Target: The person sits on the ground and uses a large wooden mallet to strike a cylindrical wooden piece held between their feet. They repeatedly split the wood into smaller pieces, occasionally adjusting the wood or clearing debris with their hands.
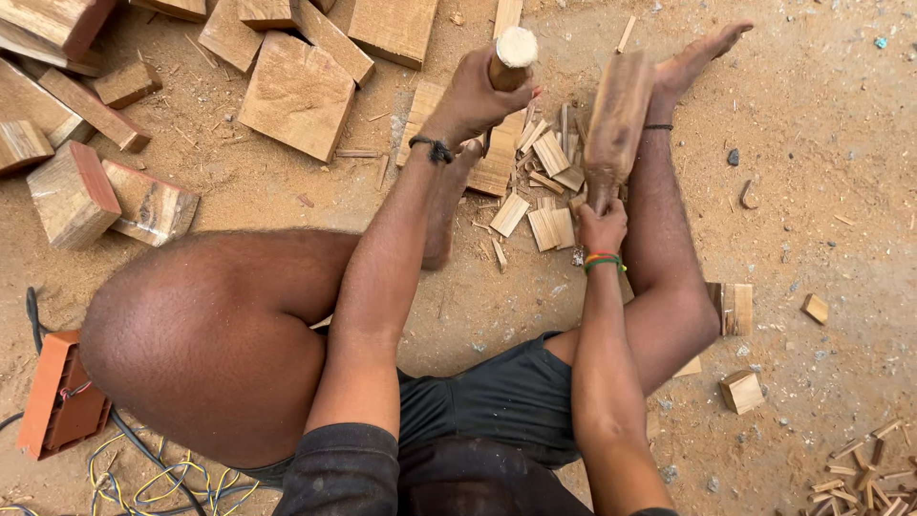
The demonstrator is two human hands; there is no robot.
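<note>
My left hand (pixel 476 96) grips a round wooden handle (pixel 514 53) that stands upright, its pale cut end facing the camera. My right hand (pixel 602 227) is closed around the thin end of a wooden mallet (pixel 616 119), whose thick, motion-blurred head is raised above the ground. Between and below both hands lies a heap of small split wood pieces (pixel 549 191) on sandy ground. I sit on the ground with bare legs, my right foot (pixel 697 59) stretched out past the mallet. What the left-hand tool's lower end touches is hidden by my hand.
Large rough wood blocks (pixel 296 91) lie at the top left, and one flat block (pixel 497 162) sits under the split pieces. Small cubes (pixel 742 390) and a pile of chips (pixel 864 473) lie at right. An orange hollow brick (pixel 59 397) and cables (pixel 162 473) are bottom left.
</note>
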